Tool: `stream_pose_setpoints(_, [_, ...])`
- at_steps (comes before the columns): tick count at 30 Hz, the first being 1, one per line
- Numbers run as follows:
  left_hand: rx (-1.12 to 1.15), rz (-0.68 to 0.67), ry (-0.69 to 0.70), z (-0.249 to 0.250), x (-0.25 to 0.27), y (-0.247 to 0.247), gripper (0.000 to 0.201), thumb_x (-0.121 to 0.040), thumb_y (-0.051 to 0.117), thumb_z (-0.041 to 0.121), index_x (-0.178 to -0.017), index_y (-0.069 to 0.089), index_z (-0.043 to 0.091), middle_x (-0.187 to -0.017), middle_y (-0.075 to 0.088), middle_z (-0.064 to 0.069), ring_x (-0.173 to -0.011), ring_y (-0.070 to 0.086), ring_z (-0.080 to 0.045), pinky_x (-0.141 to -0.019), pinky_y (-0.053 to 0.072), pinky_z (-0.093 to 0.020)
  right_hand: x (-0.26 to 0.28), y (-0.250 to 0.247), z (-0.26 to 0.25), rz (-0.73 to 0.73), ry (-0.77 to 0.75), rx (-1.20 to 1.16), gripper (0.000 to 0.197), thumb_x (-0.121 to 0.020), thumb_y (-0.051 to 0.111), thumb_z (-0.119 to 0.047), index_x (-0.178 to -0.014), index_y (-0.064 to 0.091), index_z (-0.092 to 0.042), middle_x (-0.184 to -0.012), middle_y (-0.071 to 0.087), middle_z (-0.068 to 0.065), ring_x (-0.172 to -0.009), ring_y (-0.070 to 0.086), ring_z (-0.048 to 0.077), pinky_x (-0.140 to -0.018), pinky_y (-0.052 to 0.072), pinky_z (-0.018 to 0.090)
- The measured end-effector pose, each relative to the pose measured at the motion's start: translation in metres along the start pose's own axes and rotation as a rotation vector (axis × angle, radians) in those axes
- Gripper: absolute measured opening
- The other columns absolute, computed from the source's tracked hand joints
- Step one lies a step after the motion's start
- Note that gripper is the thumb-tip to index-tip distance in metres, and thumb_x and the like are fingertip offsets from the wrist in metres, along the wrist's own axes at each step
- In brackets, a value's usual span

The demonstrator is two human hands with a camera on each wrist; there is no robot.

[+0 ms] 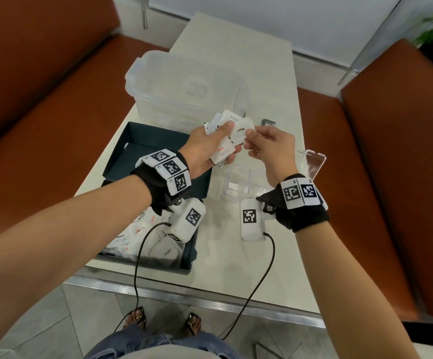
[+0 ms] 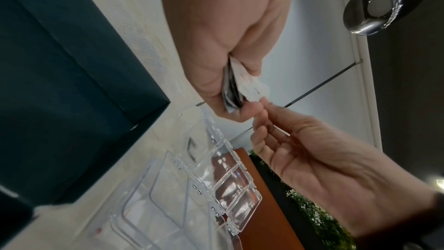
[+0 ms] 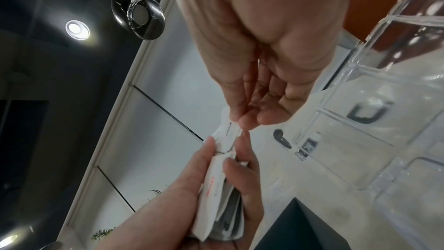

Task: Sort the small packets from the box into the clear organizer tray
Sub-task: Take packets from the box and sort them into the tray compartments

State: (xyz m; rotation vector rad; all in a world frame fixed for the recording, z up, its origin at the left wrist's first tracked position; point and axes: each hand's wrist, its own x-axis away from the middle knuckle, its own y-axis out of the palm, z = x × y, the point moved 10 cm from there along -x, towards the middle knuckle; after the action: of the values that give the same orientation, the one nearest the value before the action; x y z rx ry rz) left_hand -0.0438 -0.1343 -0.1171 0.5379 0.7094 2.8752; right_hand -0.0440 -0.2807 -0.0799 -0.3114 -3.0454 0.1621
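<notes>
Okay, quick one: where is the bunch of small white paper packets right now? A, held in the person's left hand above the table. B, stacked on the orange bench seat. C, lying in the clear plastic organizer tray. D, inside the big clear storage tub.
A: the left hand grips the bunch of small white paper packets above the table, while the right hand pinches one packet's edge.

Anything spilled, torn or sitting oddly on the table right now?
Nothing spilled or torn that I can see. The left hand holds a fanned bunch of packets and the right hand pinches its edge. One stray: a small dark bent metal piece lies on the table by the big clear tub.
</notes>
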Motion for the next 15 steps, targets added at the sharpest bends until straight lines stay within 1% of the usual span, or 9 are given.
stream_pose_setpoints(3, [0.008,0.017,-0.022,0.000,0.001,0.001,0.032,-0.097,0.059,0.023,-0.121,0.058,0.001,-0.101,0.068,-0.020,-0.069,0.067,-0.024,-0.052,0.052,-0.028,-0.003,-0.012,-0.006,0.024,-0.019,0.011,0.007,-0.089,0.065,-0.005,-0.096,0.065,-0.005,-0.074,0.062,0.005,-0.058,0.055,0.011,-0.059,0.050,0.023])
stream_pose_setpoints(5, [-0.041,0.022,-0.021,0.003,0.003,-0.003,0.031,-0.097,0.060,0.020,-0.121,0.057,0.001,-0.104,0.067,-0.021,-0.069,0.069,-0.025,-0.051,0.052,-0.028,-0.005,-0.024,-0.021,0.040,-0.084,0.123,0.010,-0.089,0.064,-0.008,-0.098,0.067,-0.007,-0.076,0.064,0.005,-0.062,0.057,0.012,-0.064,0.053,0.026])
stream_pose_setpoints(6, [-0.086,0.017,-0.018,0.005,0.003,-0.005,0.028,-0.096,0.061,0.019,-0.118,0.057,0.002,-0.104,0.067,-0.021,-0.069,0.069,-0.025,-0.051,0.052,-0.028,-0.006,-0.028,-0.032,0.032,-0.132,0.216,0.011,-0.089,0.063,-0.010,-0.099,0.067,-0.008,-0.079,0.066,0.006,-0.065,0.061,0.012,-0.066,0.055,0.028])
stream_pose_setpoints(8, [-0.201,-0.019,-0.005,0.010,0.005,-0.006,0.020,-0.096,0.061,0.017,-0.110,0.058,0.004,-0.098,0.068,-0.019,-0.067,0.070,-0.024,-0.049,0.052,-0.027,-0.005,-0.026,-0.055,-0.034,-0.241,0.413,0.011,-0.090,0.061,-0.013,-0.099,0.067,-0.011,-0.083,0.070,0.007,-0.070,0.066,0.013,-0.071,0.057,0.031])
stream_pose_setpoints(9, [-0.265,-0.048,0.004,0.012,0.006,-0.005,0.018,-0.095,0.061,0.016,-0.107,0.058,0.004,-0.094,0.068,-0.019,-0.066,0.070,-0.023,-0.048,0.051,-0.027,-0.004,-0.021,-0.064,-0.091,-0.294,0.509,0.012,-0.090,0.061,-0.014,-0.099,0.069,-0.012,-0.081,0.071,0.007,-0.070,0.066,0.015,-0.072,0.057,0.031])
stream_pose_setpoints(11, [-0.390,-0.103,0.017,0.013,0.007,-0.001,0.018,-0.095,0.062,0.016,-0.106,0.059,0.003,-0.088,0.069,-0.016,-0.063,0.069,-0.023,-0.047,0.051,-0.027,0.001,-0.005,-0.075,-0.209,-0.381,0.684,0.016,-0.089,0.062,-0.014,-0.100,0.073,-0.016,-0.074,0.069,0.005,-0.065,0.063,0.015,-0.072,0.054,0.028])
stream_pose_setpoints(13, [-0.492,-0.156,0.028,0.013,0.009,0.005,0.016,-0.094,0.063,0.016,-0.104,0.060,0.004,-0.082,0.068,-0.013,-0.062,0.067,-0.022,-0.048,0.050,-0.028,0.003,0.007,-0.076,-0.282,-0.402,0.750,0.018,-0.089,0.064,-0.013,-0.104,0.074,-0.018,-0.071,0.067,0.004,-0.063,0.061,0.015,-0.075,0.054,0.026])
stream_pose_setpoints(15, [-0.538,-0.198,0.024,0.012,0.011,0.011,0.017,-0.095,0.063,0.017,-0.105,0.061,0.004,-0.081,0.068,-0.012,-0.062,0.066,-0.022,-0.048,0.051,-0.028,0.001,0.011,-0.072,-0.300,-0.372,0.734,0.021,-0.088,0.067,-0.012,-0.107,0.074,-0.015,-0.078,0.070,0.009,-0.071,0.067,0.024,-0.082,0.056,0.029])
